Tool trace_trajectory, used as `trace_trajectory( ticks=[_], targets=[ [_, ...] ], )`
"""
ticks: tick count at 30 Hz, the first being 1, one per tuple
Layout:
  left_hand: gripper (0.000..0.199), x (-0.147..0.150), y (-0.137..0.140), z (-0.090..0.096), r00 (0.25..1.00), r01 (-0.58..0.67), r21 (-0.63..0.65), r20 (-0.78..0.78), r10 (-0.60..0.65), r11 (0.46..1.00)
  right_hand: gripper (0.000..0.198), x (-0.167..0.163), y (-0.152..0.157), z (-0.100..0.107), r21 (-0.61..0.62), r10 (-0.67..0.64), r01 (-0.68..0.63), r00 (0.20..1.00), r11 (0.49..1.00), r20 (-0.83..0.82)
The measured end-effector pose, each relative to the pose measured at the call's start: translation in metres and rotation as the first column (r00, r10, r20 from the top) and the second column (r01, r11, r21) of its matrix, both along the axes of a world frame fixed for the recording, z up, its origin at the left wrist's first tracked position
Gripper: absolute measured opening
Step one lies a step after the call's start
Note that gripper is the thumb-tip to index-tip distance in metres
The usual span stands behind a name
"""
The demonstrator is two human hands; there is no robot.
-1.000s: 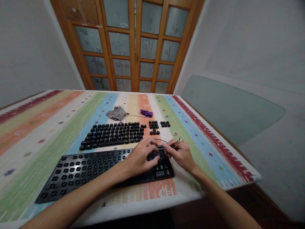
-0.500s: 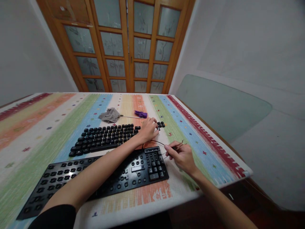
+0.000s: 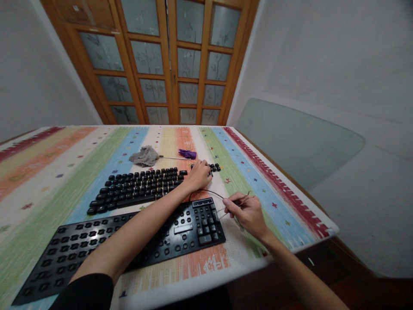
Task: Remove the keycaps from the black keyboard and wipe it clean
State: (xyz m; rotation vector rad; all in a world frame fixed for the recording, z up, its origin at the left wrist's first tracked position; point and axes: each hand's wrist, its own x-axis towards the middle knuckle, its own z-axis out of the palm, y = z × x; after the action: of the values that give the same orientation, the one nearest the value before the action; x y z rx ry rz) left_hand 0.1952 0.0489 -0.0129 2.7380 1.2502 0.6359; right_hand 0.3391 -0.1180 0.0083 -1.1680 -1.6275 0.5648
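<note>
My left hand [image 3: 198, 175] reaches over the keyboard to a small group of loose black keycaps [image 3: 215, 167] at the right end of the laid-out rows. Its fingers pinch downward on what looks like a keycap, partly hidden. In my right hand [image 3: 247, 213] is a wire keycap puller [image 3: 221, 210], its thin loops pointing at the number pad's right edge. The black keyboard [image 3: 182, 230] lies below, bare of caps across most of its plate; several remain on the number pad. A black cable [image 3: 211, 191] arcs from its back edge towards my right fingers.
Behind the keyboard, rows of loose keycaps [image 3: 138, 187] lie in keyboard order. A grey cloth [image 3: 145, 156], a thin rod [image 3: 176, 158] and a purple cloth-like item [image 3: 187, 154] lie beyond them. The striped tablecloth [image 3: 284, 206] reaches the table's right edge.
The view has shifted slightly, moving the scene left. My left fingers have drawn closer together at the loose keycaps. My right hand keeps its hold on the puller, near the number pad.
</note>
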Motion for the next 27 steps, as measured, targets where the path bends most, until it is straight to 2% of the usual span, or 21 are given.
trace_trajectory(
  ticks=[11, 20, 27],
  targets=[
    [0.016, 0.002, 0.0, 0.001, 0.999, -0.037, -0.043, -0.024, 0.036, 0.998, 0.032, 0.001, 0.001, -0.004, 0.018, 0.018, -0.018, 1.0, 1.0, 0.015],
    [0.015, -0.005, -0.002, 0.006, 0.999, -0.013, -0.046, 0.044, 0.015, 0.999, 0.032, 0.0, 0.0, -0.002, 0.025, 0.027, -0.028, 0.999, 0.999, 0.025],
    [0.011, -0.032, -0.029, 0.016, 0.99, 0.087, -0.047, 0.116, -0.081, 0.995, 0.031, -0.009, -0.003, -0.002, 0.038, 0.106, -0.109, 0.992, 0.993, 0.071]
  ],
)
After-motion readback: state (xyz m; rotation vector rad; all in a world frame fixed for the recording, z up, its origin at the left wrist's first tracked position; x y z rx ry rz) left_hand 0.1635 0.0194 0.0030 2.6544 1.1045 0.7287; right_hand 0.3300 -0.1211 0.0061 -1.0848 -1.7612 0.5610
